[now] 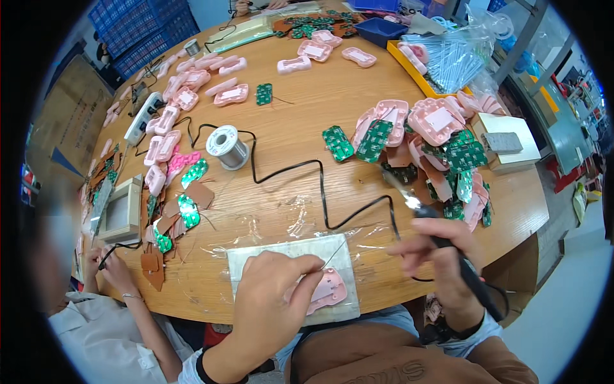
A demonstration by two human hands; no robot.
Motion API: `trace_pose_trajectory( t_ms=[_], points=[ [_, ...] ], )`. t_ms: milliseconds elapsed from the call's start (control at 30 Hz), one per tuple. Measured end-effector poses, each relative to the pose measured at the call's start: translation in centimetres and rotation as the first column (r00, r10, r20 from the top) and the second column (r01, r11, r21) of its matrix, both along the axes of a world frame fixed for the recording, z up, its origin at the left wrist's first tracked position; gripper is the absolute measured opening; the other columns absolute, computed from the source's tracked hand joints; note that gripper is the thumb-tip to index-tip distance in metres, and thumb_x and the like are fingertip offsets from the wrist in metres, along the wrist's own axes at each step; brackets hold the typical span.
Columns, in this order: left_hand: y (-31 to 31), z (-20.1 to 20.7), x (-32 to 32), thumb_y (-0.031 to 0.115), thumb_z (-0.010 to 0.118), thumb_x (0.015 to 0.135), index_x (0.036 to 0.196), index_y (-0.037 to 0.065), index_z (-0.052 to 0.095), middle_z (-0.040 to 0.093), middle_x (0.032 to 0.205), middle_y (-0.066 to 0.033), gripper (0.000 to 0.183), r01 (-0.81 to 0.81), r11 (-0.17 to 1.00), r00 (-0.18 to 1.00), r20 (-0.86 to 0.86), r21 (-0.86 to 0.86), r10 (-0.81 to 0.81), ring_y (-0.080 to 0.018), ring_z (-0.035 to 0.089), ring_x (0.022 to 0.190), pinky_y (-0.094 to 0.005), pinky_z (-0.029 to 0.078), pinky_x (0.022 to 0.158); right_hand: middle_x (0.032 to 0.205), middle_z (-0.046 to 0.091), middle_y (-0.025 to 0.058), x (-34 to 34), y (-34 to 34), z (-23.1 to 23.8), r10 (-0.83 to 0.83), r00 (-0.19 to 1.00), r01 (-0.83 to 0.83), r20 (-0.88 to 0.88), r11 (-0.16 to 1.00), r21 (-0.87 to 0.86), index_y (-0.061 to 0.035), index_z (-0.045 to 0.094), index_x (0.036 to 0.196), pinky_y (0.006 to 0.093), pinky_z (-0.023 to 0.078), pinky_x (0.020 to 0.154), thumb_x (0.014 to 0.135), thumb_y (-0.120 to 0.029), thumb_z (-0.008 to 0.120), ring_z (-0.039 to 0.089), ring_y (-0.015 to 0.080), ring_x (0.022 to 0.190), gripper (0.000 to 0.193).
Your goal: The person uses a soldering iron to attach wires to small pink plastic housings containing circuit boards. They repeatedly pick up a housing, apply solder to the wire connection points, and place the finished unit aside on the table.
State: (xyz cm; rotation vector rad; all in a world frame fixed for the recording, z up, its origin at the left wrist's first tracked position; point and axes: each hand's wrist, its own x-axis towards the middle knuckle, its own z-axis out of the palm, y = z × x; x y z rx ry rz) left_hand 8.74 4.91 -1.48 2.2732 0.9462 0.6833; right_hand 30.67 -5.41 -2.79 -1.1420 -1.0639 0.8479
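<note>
My left hand (272, 291) is closed, thumb and forefinger pinching a thin grey length of solder wire (334, 252) that points up and away. Beneath those fingers a pink plastic shell (334, 289) lies on a pale square mat (348, 310), partly covered by the hand. My right hand (451, 253) grips the black handle of a soldering iron (474, 276). Its metal tip points up and left, by the near side of a heap of green circuit boards (465, 151) and pink shells (435, 121) at the right. Whether the tip touches anything there, I cannot tell.
The iron's black cord (323, 192) snakes across the table past a solder spool (228, 147). Pink shells, boards and brown pieces (199, 195) lie at left, near a power strip (143, 119). A co-worker's hands (115, 269) are at far left. A yellow tray (416, 73) stands back right.
</note>
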Motion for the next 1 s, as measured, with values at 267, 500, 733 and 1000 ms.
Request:
trace_pose_trajectory(
  t_ms=[267,500,733,1000],
  points=[
    [-2.1,0.5,0.3,0.002,0.069,0.073,0.088,0.006,0.068,0.063,0.075,-0.0073,0.015,0.041,0.673,0.91,0.305,-0.738,0.279,-0.0236,0.059,0.071,-0.0334,0.043,0.062,0.085,0.064,0.014,-4.8,2.8,-0.8,0.045,0.998,-0.045,0.036,0.999,0.004,-0.0026,0.047,0.096,0.0268,0.055,0.064,0.073,0.009,0.072,0.068,0.0186,0.077,0.036],
    [-3.3,-0.7,-1.9,-0.001,0.067,0.076,0.079,-0.001,0.064,0.059,0.069,-0.0074,0.004,-0.173,0.955,0.983,-0.104,-0.242,0.152,-0.0154,0.056,0.062,-0.0255,0.045,0.059,0.081,0.067,0.0132,-1.8,0.3,-0.5,0.051,0.902,-0.136,0.428,0.976,0.171,0.0,0.06,0.104,0.0287,0.047,0.054,0.078,-0.029,0.074,0.062,0.0211,0.062,0.042],
    [-4.9,-5.4,-0.2,-0.004,0.068,0.072,0.078,-0.001,0.061,0.058,0.088,-0.0111,0.01,-0.245,0.906,0.959,0.05,-0.345,0.279,-0.0214,0.059,0.069,-0.0287,0.05,0.058,0.075,0.061,0.0103,-0.5,-2.8,-3.1,-0.041,0.915,-0.022,0.401,0.988,0.151,-0.0052,0.056,0.092,0.028,0.038,0.05,0.066,-0.008,0.079,0.054,0.0164,0.057,0.035],
    [-4.4,-5.1,-0.1,-0.004,0.068,0.071,0.077,-0.001,0.06,0.057,0.086,-0.009,0.011,-0.261,0.863,0.957,-0.003,-0.433,0.289,-0.0171,0.06,0.071,-0.025,0.052,0.056,0.073,0.06,0.0074,-0.3,-2.9,-4.1,0.108,0.9,-0.14,0.423,0.989,0.045,-0.0073,0.06,0.085,0.0285,0.036,0.049,0.063,-0.007,0.079,0.052,0.0174,0.054,0.029]
  ],
)
